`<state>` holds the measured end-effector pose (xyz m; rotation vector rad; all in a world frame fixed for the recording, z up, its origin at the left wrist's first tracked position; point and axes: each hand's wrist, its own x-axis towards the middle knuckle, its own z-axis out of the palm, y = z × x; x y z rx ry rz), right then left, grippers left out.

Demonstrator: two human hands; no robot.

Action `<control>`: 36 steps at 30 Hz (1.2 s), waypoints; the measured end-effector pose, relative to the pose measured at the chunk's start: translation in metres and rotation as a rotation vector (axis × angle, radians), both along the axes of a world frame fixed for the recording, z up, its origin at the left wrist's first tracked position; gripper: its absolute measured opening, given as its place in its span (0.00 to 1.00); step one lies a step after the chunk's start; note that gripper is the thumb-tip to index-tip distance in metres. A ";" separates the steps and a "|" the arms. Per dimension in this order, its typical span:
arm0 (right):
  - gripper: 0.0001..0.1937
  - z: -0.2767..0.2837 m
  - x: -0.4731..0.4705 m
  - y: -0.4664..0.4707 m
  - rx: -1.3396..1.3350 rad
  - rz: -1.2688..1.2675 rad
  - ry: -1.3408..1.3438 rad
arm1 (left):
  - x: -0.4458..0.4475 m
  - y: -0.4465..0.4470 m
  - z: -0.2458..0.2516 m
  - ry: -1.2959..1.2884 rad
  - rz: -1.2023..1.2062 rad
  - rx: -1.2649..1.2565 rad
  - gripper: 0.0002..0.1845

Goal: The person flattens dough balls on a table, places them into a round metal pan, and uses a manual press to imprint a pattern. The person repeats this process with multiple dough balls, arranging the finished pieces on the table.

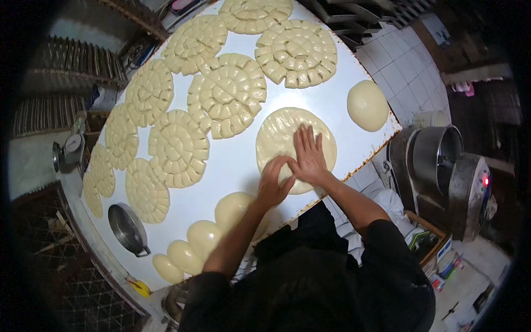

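Observation:
A round, flattened piece of dough (276,133) lies on the white table (224,166) in front of me. My right hand (309,157) rests flat on its right half with the fingers spread. On its lower left part is my left hand (277,182), fingers curved and thumb apart, its fingertips close to my right thumb. Both hands touch the dough and hold nothing. Several large dough rounds cut into small segments, such as this one (227,93), cover the far and left parts of the table. A smooth ball of dough (368,105) sits near the right edge.
Several dough balls (203,236) line the near edge beside my left forearm. An empty metal pan (126,229) stands at the table's left. Past the rusty right edge (365,159) is a machine with a steel bowl (437,153). Dark metal trays (352,16) are stacked beyond the far corner.

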<state>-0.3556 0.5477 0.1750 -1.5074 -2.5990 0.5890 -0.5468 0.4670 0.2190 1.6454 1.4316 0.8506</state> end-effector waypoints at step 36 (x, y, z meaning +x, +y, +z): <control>0.49 -0.016 0.083 -0.037 0.084 -0.104 0.055 | -0.024 -0.096 -0.005 0.077 0.558 -0.014 0.39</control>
